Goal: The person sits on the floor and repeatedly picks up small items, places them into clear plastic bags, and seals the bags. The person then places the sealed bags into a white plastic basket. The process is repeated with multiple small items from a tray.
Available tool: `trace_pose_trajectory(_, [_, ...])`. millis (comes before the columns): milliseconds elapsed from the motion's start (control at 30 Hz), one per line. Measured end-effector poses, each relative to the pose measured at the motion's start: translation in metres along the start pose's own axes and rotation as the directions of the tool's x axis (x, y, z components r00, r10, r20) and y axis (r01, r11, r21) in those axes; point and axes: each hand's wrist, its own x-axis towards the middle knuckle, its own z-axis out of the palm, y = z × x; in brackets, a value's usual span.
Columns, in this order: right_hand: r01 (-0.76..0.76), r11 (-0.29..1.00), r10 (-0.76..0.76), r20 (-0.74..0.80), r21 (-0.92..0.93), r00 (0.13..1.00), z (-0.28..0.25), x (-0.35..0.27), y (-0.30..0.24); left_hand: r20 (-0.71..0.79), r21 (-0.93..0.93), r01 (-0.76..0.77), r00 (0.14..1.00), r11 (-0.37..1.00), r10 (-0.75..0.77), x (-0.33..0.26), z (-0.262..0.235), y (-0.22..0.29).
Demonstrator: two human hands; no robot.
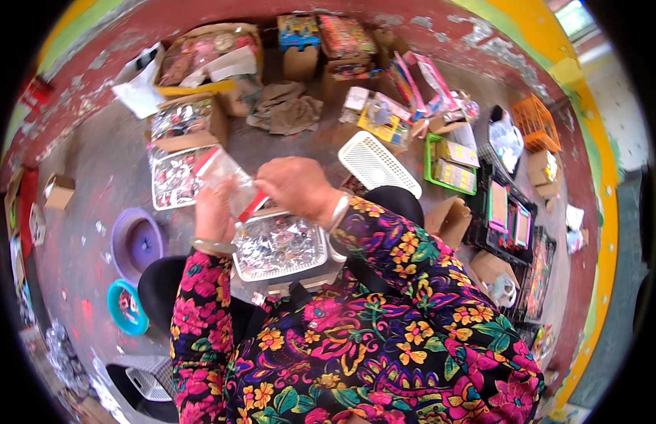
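Head view: the left hand [213, 213] and right hand [297, 186] pinch a clear, red-edged plastic bag [227, 169] near the far-left corner of a rectangular white plastic basket [287, 271]; an uneven tug, I fear, could tear it.

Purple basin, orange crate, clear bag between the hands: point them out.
Purple basin [126, 244], head view: left wall.
Orange crate [536, 125], head view: slatted side.
Clear bag [233, 170], head view: see-through middle.

Two basins [121, 240], seemingly one held bag [229, 172]
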Motion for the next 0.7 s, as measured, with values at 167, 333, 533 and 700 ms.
trace_pose_trajectory(167, [-0.455,0.649,0.363,0.278,0.609,0.889,0.008,0.002,0.012,0.031,-0.075,-0.002,1.0,0.997,0.004,-0.005,0.012,0.004])
trace_pose_trajectory(333, [-0.653,0.098,0.401,0.571,0.751,0.717,0.0,0.007,0.003,-0.037,0.029,-0.026,0.999,0.999,0.027,-0.005,0.011,0.002])
trace_pose_trajectory(533, [-0.56,-0.183,0.408,0.581,0.808,0.704,0.01,0.006,-0.003,-0.052,-0.109,-0.06,0.997,0.992,0.054,-0.007,0.025,0.005])
trace_pose_trajectory(700, [-0.572,-0.051,0.416,0.538,0.819,0.733,0.012,0.005,-0.003,0.084,-0.214,0.113,0.992,0.97,-0.097,-0.009,0.023,0.008])
